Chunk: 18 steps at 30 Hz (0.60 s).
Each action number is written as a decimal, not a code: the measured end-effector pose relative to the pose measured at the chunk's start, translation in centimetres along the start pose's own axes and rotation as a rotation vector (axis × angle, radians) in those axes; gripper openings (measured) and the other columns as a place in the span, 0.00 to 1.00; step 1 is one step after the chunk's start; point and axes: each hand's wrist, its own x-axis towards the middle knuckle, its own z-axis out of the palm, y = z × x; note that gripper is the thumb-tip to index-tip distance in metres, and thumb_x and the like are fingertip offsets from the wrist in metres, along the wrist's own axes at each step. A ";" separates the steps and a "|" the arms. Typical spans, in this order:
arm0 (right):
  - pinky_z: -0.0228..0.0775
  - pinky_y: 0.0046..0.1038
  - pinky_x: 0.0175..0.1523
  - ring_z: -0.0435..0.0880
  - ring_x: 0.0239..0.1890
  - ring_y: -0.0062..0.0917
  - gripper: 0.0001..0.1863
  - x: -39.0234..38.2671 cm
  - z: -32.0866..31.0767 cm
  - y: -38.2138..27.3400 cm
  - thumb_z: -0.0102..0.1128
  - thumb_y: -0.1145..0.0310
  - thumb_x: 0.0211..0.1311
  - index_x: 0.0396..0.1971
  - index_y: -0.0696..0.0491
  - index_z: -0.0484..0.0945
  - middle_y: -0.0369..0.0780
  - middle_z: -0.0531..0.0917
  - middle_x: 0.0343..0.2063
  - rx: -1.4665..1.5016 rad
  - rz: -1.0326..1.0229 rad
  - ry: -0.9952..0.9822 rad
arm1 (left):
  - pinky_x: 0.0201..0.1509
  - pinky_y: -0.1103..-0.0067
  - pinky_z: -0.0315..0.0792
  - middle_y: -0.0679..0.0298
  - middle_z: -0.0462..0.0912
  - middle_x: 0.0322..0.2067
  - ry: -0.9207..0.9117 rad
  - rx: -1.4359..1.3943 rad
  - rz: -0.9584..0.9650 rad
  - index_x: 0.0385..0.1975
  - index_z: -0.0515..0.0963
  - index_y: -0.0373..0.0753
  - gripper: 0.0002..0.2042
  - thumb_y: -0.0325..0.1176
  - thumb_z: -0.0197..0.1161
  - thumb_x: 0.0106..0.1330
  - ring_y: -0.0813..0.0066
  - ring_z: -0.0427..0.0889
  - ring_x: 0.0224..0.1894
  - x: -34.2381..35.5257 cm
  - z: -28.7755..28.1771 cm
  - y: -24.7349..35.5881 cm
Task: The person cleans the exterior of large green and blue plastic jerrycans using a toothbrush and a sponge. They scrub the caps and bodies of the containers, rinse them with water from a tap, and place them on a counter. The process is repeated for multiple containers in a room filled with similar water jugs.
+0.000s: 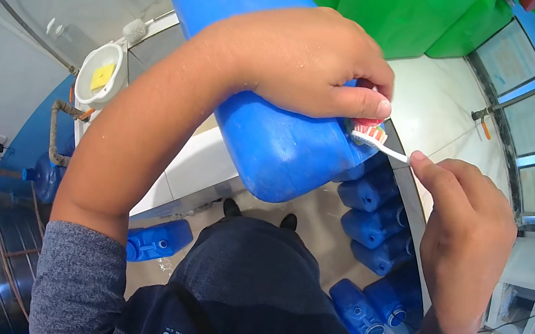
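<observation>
A large blue plastic jug (271, 146) lies tilted in front of me, its mouth end toward the right. My left hand (330, 64) reaches over the jug with fingers curled around its mouth end, thumb beside a small red piece (365, 122) there. My right hand (468, 215) pinches the handle of a white toothbrush (394, 153) between thumb and forefinger. Its orange-and-white bristles are against or very close to the red piece; exact contact cannot be made out. Most of the left fingers are hidden behind the jug's end.
Big green containers (392, 11) stand at the far side. A white basin (88, 75) with a yellow sponge (103, 76) is at the left, near a pipe (55, 131). Several blue jugs (370, 230) stand on the floor at right; another blue jug (159, 241) lies lower left.
</observation>
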 end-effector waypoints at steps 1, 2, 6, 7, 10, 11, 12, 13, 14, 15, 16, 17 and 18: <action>0.72 0.34 0.37 0.82 0.32 0.36 0.16 0.0 0.3 -0.2 0.60 0.82 0.50 0.39 0.51 0.85 0.40 0.83 0.33 0.010 -0.001 0.008 | 0.48 0.65 0.76 0.53 0.87 0.37 0.031 0.017 0.036 0.43 0.84 0.36 0.16 0.43 0.58 0.71 0.53 0.83 0.40 0.2 0.3 0.0; 0.71 0.34 0.39 0.82 0.32 0.36 0.16 0.0 1.0 -0.8 0.60 0.82 0.50 0.39 0.51 0.85 0.40 0.83 0.33 0.019 -0.003 0.017 | 0.49 0.65 0.76 0.53 0.86 0.38 0.032 0.016 0.040 0.44 0.84 0.36 0.16 0.43 0.58 0.71 0.53 0.83 0.41 0.3 0.3 0.0; 0.68 0.36 0.48 0.81 0.35 0.35 0.16 0.5 1.8 2.5 0.61 0.82 0.52 0.39 0.50 0.85 0.39 0.83 0.32 0.026 -0.050 0.105 | 0.52 0.65 0.74 0.53 0.86 0.42 -0.060 -0.055 0.021 0.47 0.83 0.35 0.16 0.41 0.57 0.72 0.53 0.82 0.45 -0.1 -0.5 -0.1; 0.65 0.41 0.54 0.80 0.39 0.35 0.16 0.0 2.8 3.1 0.61 0.79 0.48 0.38 0.50 0.84 0.38 0.81 0.32 -0.020 -0.112 0.158 | 0.53 0.65 0.74 0.54 0.86 0.42 -0.106 -0.093 0.010 0.47 0.83 0.35 0.16 0.41 0.57 0.72 0.54 0.82 0.46 0.1 -0.5 0.2; 0.64 0.40 0.56 0.79 0.41 0.35 0.15 1.1 5.9 4.1 0.59 0.80 0.49 0.37 0.50 0.83 0.37 0.81 0.32 0.247 -0.139 0.170 | 0.55 0.65 0.73 0.56 0.86 0.43 -0.075 -0.010 0.057 0.47 0.83 0.36 0.15 0.40 0.57 0.72 0.55 0.82 0.47 -1.0 -1.0 -0.1; 0.63 0.39 0.57 0.79 0.43 0.35 0.15 1.1 7.3 6.1 0.57 0.83 0.50 0.36 0.51 0.82 0.37 0.82 0.34 0.330 -0.083 0.199 | 0.54 0.65 0.72 0.56 0.86 0.41 -0.085 -0.019 0.065 0.48 0.82 0.37 0.15 0.40 0.57 0.71 0.56 0.82 0.44 -1.1 -1.2 0.1; 0.63 0.38 0.57 0.79 0.43 0.34 0.14 0.7 8.3 7.0 0.57 0.83 0.52 0.36 0.51 0.82 0.38 0.82 0.34 0.462 -0.045 0.216 | 0.54 0.65 0.71 0.56 0.86 0.40 -0.116 -0.036 0.045 0.49 0.82 0.36 0.16 0.40 0.57 0.71 0.56 0.82 0.44 -1.2 -1.5 0.3; 0.63 0.37 0.57 0.79 0.43 0.34 0.13 0.7 9.2 7.4 0.58 0.83 0.53 0.36 0.51 0.82 0.38 0.82 0.34 0.601 -0.017 0.227 | 0.54 0.66 0.71 0.56 0.85 0.39 -0.142 -0.052 0.014 0.49 0.81 0.36 0.16 0.41 0.57 0.71 0.56 0.81 0.44 -1.3 -1.8 0.7; 0.62 0.36 0.57 0.79 0.43 0.34 0.12 0.7 9.8 7.5 0.58 0.82 0.54 0.36 0.51 0.82 0.38 0.82 0.35 0.740 0.011 0.237 | 0.54 0.66 0.71 0.55 0.85 0.39 -0.168 -0.070 -0.016 0.49 0.81 0.36 0.17 0.41 0.57 0.70 0.57 0.81 0.43 -1.4 -1.9 0.8; 0.63 0.34 0.57 0.79 0.44 0.33 0.11 0.6 10.5 6.7 0.58 0.82 0.57 0.37 0.51 0.82 0.39 0.83 0.35 0.737 -0.091 0.266 | 0.54 0.66 0.70 0.55 0.85 0.38 -0.158 -0.065 -0.008 0.50 0.81 0.36 0.17 0.41 0.57 0.70 0.56 0.81 0.43 -1.5 -1.9 0.7; 0.64 0.34 0.57 0.80 0.43 0.32 0.11 1.2 10.6 5.7 0.58 0.81 0.60 0.38 0.51 0.83 0.38 0.83 0.34 0.805 -0.212 0.140 | 0.54 0.66 0.70 0.55 0.84 0.38 -0.153 -0.061 -0.002 0.50 0.81 0.35 0.18 0.42 0.57 0.70 0.56 0.81 0.43 -1.6 -1.8 0.4; 0.64 0.34 0.57 0.80 0.42 0.32 0.11 1.1 11.9 5.8 0.57 0.81 0.60 0.39 0.51 0.83 0.38 0.83 0.34 0.891 -0.113 0.115 | 0.54 0.66 0.69 0.55 0.84 0.38 -0.151 -0.061 0.014 0.50 0.80 0.35 0.18 0.42 0.57 0.70 0.56 0.81 0.42 -1.5 -1.7 0.3; 0.64 0.34 0.57 0.80 0.42 0.31 0.12 0.9 13.6 6.2 0.56 0.81 0.61 0.39 0.52 0.83 0.38 0.83 0.34 0.976 -0.013 0.089 | 0.54 0.66 0.69 0.55 0.84 0.38 -0.148 -0.035 0.005 0.51 0.80 0.35 0.19 0.43 0.57 0.70 0.56 0.80 0.43 -1.3 -1.5 0.3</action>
